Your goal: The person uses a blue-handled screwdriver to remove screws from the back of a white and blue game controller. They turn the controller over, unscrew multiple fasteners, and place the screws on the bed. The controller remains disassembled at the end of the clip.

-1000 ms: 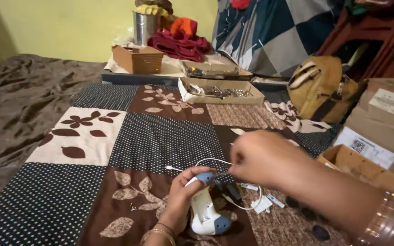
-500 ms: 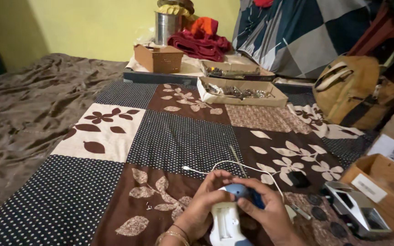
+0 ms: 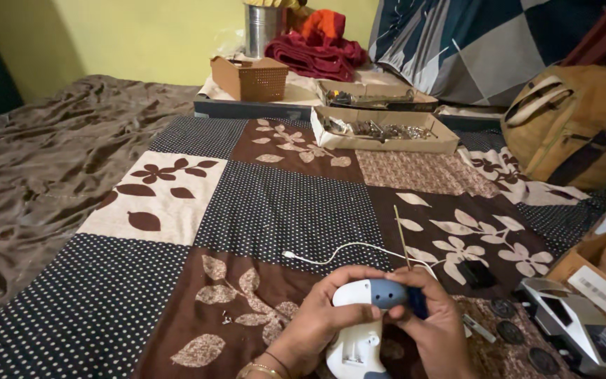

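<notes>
Both hands on white-blue mouse (image 3: 362,316), low over quilt (image 3: 275,210). Left hand (image 3: 317,323) fingers curl around its body; right hand (image 3: 433,319) fingertips pinch the blue end, probably. White cable (image 3: 345,251) just beyond.

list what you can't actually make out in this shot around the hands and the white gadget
- White and blue device, head view: its lower end is cut off by the bottom edge, and the left hand and right hand cover its sides.
- White cable: its near end vanishes behind the right hand.
- Cardboard tray: the small metal parts inside are too small to identify.
- Silver toy car: clipped by the bottom-right corner.
</notes>
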